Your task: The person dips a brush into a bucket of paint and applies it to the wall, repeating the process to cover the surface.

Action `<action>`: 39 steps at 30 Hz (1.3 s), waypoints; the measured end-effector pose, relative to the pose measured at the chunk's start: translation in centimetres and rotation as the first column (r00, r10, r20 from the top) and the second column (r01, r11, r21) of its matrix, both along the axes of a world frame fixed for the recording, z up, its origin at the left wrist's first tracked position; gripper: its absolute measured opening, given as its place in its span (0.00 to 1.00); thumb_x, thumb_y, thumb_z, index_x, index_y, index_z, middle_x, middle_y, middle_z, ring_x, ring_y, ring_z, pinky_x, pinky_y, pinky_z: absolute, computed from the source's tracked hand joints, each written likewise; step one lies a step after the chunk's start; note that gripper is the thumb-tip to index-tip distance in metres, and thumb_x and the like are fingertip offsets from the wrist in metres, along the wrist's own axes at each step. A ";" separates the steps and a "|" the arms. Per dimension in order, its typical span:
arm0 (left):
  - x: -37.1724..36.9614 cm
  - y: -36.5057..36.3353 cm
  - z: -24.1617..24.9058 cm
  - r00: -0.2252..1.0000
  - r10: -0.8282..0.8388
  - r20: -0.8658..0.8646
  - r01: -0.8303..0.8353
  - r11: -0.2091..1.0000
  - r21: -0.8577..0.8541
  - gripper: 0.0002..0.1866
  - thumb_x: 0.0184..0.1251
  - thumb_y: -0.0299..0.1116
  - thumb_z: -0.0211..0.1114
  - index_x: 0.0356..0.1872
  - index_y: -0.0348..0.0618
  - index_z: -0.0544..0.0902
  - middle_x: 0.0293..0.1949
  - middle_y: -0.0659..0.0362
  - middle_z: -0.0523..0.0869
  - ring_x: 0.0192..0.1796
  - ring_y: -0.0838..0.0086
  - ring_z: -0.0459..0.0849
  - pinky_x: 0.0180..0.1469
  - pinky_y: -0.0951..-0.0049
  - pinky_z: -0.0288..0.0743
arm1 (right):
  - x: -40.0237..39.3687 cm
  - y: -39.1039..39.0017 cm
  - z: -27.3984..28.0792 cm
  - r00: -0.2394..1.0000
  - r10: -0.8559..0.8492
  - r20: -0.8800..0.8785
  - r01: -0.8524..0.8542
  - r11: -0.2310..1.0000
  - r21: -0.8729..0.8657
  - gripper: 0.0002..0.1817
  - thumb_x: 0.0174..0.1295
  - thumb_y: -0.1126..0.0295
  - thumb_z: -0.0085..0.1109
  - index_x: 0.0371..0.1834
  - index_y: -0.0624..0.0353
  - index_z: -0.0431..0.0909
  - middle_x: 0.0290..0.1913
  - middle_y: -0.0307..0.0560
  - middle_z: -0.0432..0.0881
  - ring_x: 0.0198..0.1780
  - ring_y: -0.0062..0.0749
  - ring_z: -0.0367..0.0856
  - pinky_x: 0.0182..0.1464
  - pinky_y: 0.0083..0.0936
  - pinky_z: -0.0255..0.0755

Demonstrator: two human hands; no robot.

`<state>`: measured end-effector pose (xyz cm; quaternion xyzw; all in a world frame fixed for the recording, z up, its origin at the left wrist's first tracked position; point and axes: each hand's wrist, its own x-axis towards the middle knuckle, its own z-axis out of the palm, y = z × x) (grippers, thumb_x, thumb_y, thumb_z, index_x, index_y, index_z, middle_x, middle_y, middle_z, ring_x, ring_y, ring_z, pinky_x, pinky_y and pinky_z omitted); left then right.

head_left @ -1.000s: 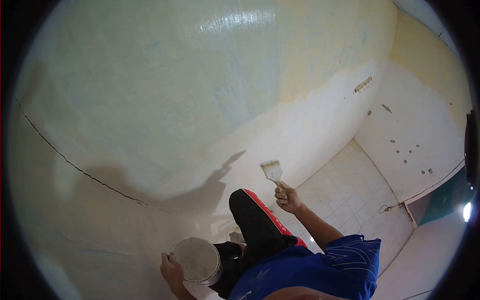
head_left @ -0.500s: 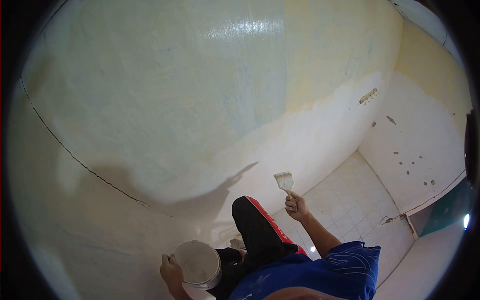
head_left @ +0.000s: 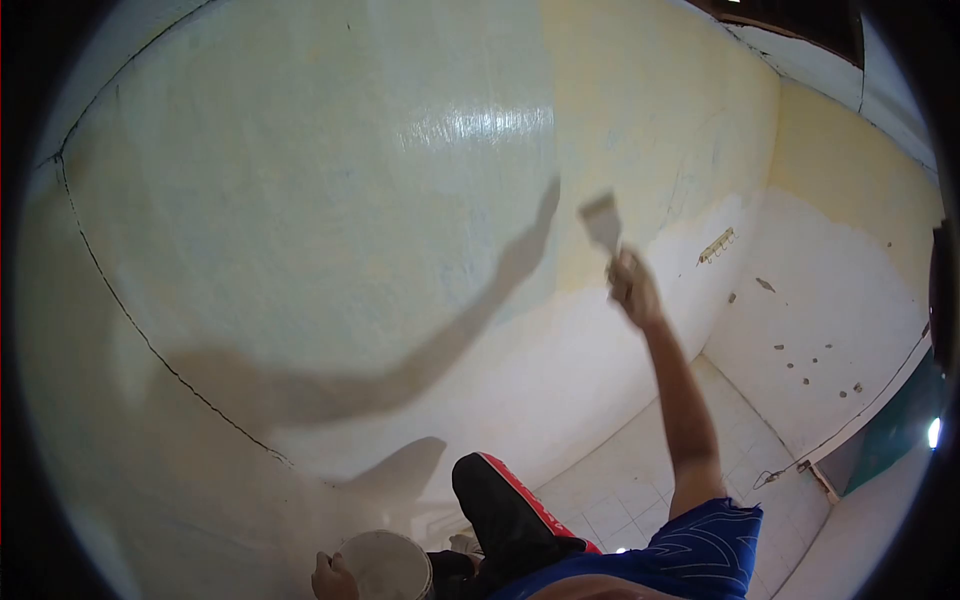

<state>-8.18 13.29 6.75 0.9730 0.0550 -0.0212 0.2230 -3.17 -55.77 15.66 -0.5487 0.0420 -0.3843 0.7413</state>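
Note:
Raised in front of the wall (head_left: pixel 330 200), my right hand (head_left: pixel 632 285) is closed round the handle of a flat paintbrush (head_left: pixel 602 220). The bristles point up and look slightly blurred; a gap seems to separate them from the wall, though I cannot be sure. Low in the view, my left hand (head_left: pixel 334 578) grips the rim of a whitish bucket (head_left: pixel 385 560) by its left side. The bucket's inside is pale, and I cannot make out what it holds. A wet shine shows on the greenish upper wall, beside a yellowish strip and above a white lower band.
A hook rail (head_left: pixel 717 246) is fixed near the corner. The right wall (head_left: pixel 830 290) has several chipped spots and a cable (head_left: pixel 860 420) running along it. Pale floor tiles (head_left: pixel 625 500) lie below my bent knee (head_left: pixel 490 500). A long crack (head_left: pixel 150 340) crosses the left wall.
My right hand has lifted the paintbrush up and slightly right, and its shadow climbs the wall. The view has tilted upward. My left hand still grips the bucket, now lower in view.

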 end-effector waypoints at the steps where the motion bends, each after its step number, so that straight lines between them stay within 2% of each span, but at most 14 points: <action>1: 0.1 -0.3 0.2 1.000 -0.002 0.005 0.002 1.000 -0.007 0.16 0.79 0.40 0.50 0.49 0.38 0.79 0.43 0.39 0.87 0.48 0.38 0.85 0.50 0.46 0.75 | -0.1 -1.1 5.6 0.994 -0.110 -0.018 0.107 0.985 -0.134 0.20 0.76 0.67 0.56 0.68 0.60 0.69 0.31 0.37 0.77 0.24 0.14 0.65 0.23 0.17 0.62; 3: 0.0 -0.8 0.9 0.998 0.045 -0.034 -0.042 0.995 0.088 0.15 0.79 0.41 0.51 0.48 0.39 0.79 0.43 0.40 0.88 0.47 0.38 0.85 0.49 0.46 0.76 | 0.3 -2.5 15.8 0.944 -0.330 0.029 0.314 0.863 -0.395 0.22 0.75 0.67 0.59 0.69 0.60 0.73 0.32 0.38 0.80 0.24 0.14 0.67 0.22 0.17 0.62; 7: -0.9 1.1 0.2 0.997 -0.019 0.081 0.018 1.000 0.006 0.16 0.79 0.42 0.52 0.47 0.39 0.79 0.41 0.39 0.88 0.45 0.39 0.85 0.46 0.46 0.76 | 1.7 -3.8 30.3 0.835 -0.535 0.128 0.473 0.581 -0.662 0.20 0.72 0.62 0.62 0.65 0.51 0.80 0.32 0.38 0.84 0.26 0.14 0.70 0.24 0.20 0.68; 9: -4.0 3.9 2.6 0.992 -0.104 -0.073 0.057 0.878 -0.475 0.15 0.79 0.42 0.53 0.46 0.40 0.80 0.39 0.40 0.88 0.43 0.38 0.85 0.45 0.45 0.76 | 3.0 -4.6 35.1 0.775 -0.585 0.238 0.534 0.406 -0.742 0.21 0.70 0.59 0.64 0.63 0.52 0.82 0.34 0.44 0.88 0.30 0.20 0.79 0.33 0.25 0.75; 11: -2.9 2.6 2.2 0.997 -0.062 -0.042 0.046 0.951 -0.306 0.15 0.79 0.42 0.53 0.47 0.40 0.80 0.39 0.40 0.88 0.43 0.38 0.85 0.45 0.45 0.76 | 4.2 -4.5 38.6 0.758 -0.592 0.273 0.548 0.351 -0.759 0.22 0.69 0.58 0.64 0.63 0.53 0.82 0.35 0.46 0.89 0.32 0.23 0.82 0.37 0.27 0.76; 13: -0.3 -0.5 1.2 1.000 -0.018 -0.010 0.017 0.995 -0.096 0.15 0.79 0.42 0.53 0.47 0.41 0.80 0.39 0.40 0.88 0.44 0.38 0.85 0.45 0.45 0.76 | 5.3 -4.6 40.9 0.700 -0.607 0.377 0.605 0.222 -0.765 0.19 0.71 0.59 0.62 0.63 0.51 0.82 0.29 0.35 0.80 0.23 0.15 0.68 0.21 0.21 0.63; 15: 0.5 -1.2 1.0 1.000 -0.011 0.009 0.011 0.999 -0.036 0.15 0.79 0.43 0.53 0.47 0.41 0.80 0.40 0.40 0.88 0.44 0.38 0.85 0.45 0.45 0.76 | 6.1 -5.4 43.4 0.708 -0.605 0.365 0.584 0.210 -0.784 0.18 0.68 0.63 0.65 0.58 0.56 0.83 0.30 0.41 0.83 0.26 0.22 0.75 0.28 0.26 0.70; 16: 0.6 -1.4 1.0 1.000 -0.006 0.014 0.007 1.000 -0.021 0.15 0.79 0.43 0.53 0.47 0.41 0.80 0.40 0.41 0.88 0.44 0.38 0.85 0.45 0.45 0.76 | 6.3 -5.3 44.0 0.712 -0.607 0.353 0.564 0.197 -0.802 0.16 0.64 0.67 0.68 0.53 0.60 0.84 0.32 0.48 0.85 0.30 0.30 0.82 0.34 0.31 0.77; 19: 1.3 -1.5 0.4 1.000 -0.005 0.026 0.004 1.000 0.007 0.15 0.79 0.43 0.53 0.47 0.41 0.80 0.40 0.41 0.88 0.44 0.38 0.85 0.46 0.45 0.77 | 7.2 -5.2 44.7 0.659 -0.518 0.546 0.664 0.059 -0.745 0.15 0.62 0.67 0.70 0.51 0.61 0.85 0.37 0.51 0.87 0.34 0.32 0.85 0.38 0.32 0.78; 25: 2.2 -1.5 -0.7 0.997 -0.005 0.080 0.000 0.999 0.052 0.15 0.79 0.43 0.53 0.48 0.41 0.80 0.41 0.42 0.88 0.45 0.39 0.86 0.46 0.45 0.77 | 8.8 -7.6 46.0 0.652 -0.509 0.562 0.625 -0.058 -0.779 0.15 0.61 0.67 0.70 0.49 0.60 0.87 0.40 0.52 0.88 0.39 0.34 0.85 0.41 0.34 0.79; 28: 1.8 -2.2 1.2 0.999 0.037 -0.012 -0.036 0.996 0.077 0.16 0.79 0.43 0.53 0.49 0.41 0.80 0.43 0.41 0.88 0.48 0.39 0.85 0.49 0.46 0.77 | 6.3 -5.8 45.6 0.666 -0.582 0.467 0.513 -0.098 -0.853 0.14 0.61 0.68 0.70 0.49 0.60 0.88 0.41 0.54 0.88 0.40 0.36 0.86 0.44 0.34 0.79; 32: 2.0 -1.9 0.2 0.999 0.021 0.032 -0.024 0.997 0.078 0.17 0.79 0.44 0.52 0.50 0.41 0.79 0.44 0.41 0.88 0.48 0.38 0.85 0.49 0.45 0.77 | 5.6 -4.3 45.9 0.644 -0.603 0.471 0.554 -0.057 -0.830 0.14 0.60 0.67 0.71 0.48 0.60 0.88 0.42 0.55 0.88 0.42 0.38 0.86 0.46 0.36 0.79; 34: 2.0 -2.0 0.1 0.994 0.019 0.103 -0.028 0.996 0.081 0.17 0.79 0.44 0.52 0.50 0.41 0.79 0.43 0.40 0.88 0.47 0.38 0.85 0.48 0.44 0.77 | 6.9 -4.7 46.1 0.552 -0.585 0.594 0.641 -0.158 -0.752 0.13 0.61 0.67 0.70 0.47 0.59 0.88 0.42 0.55 0.88 0.44 0.40 0.86 0.48 0.39 0.79; 39: 2.0 -2.2 0.8 0.999 0.014 -0.030 -0.012 0.998 0.069 0.16 0.80 0.44 0.53 0.48 0.40 0.79 0.41 0.40 0.87 0.45 0.39 0.85 0.47 0.45 0.76 | 8.3 -8.3 46.6 0.585 -0.476 0.657 0.551 -0.361 -0.752 0.15 0.62 0.64 0.68 0.49 0.57 0.88 0.40 0.51 0.89 0.43 0.43 0.85 0.47 0.42 0.79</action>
